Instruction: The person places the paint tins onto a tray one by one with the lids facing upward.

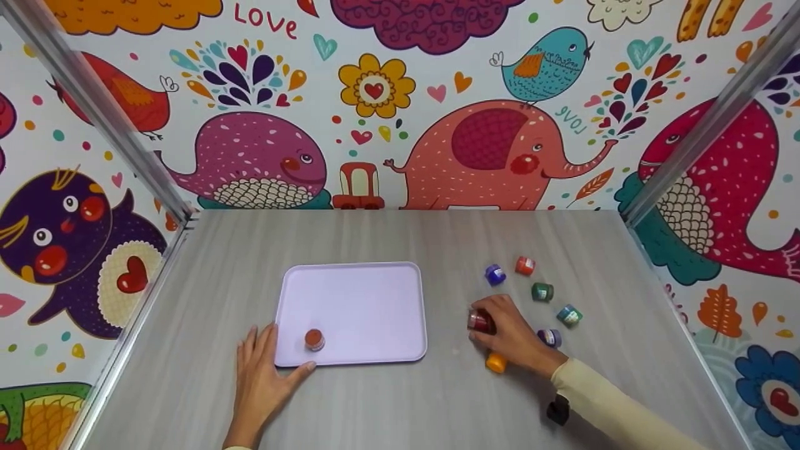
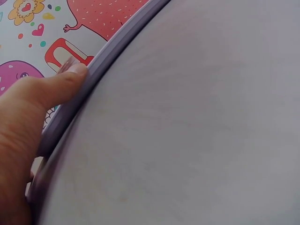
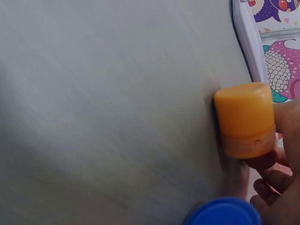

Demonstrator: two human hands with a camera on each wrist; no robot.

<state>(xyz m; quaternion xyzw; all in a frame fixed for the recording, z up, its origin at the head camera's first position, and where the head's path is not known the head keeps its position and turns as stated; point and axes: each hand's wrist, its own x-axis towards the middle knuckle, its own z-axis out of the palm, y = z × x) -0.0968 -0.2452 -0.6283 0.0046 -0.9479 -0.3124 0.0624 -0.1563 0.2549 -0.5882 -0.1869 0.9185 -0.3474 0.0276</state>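
My left hand point(image 1: 261, 375) rests at the near left corner of a lilac tray point(image 1: 369, 312), fingers extended along its left side and thumb touching the front rim. In the left wrist view the thumb point(image 2: 70, 84) lies against the tray's edge point(image 2: 89, 77). A small paint jar with a brown lid point(image 1: 314, 339) stands on the tray near that corner. To the tray's right, my right hand point(image 1: 509, 331) grips a dark red paint jar point(image 1: 480, 320) between thumb and fingers. An orange jar point(image 1: 496, 362) is just below this hand, partly hiding the red jar point(image 3: 262, 161) in the right wrist view.
Around the right hand lie a blue jar point(image 1: 495, 274), a red-orange jar point(image 1: 525, 265), a green jar point(image 1: 542, 292), a teal jar point(image 1: 569, 315) and a purple jar point(image 1: 549, 338). Patterned walls point(image 1: 375, 144) with metal corner posts point(image 1: 706, 125) enclose the grey wooden table point(image 1: 369, 406).
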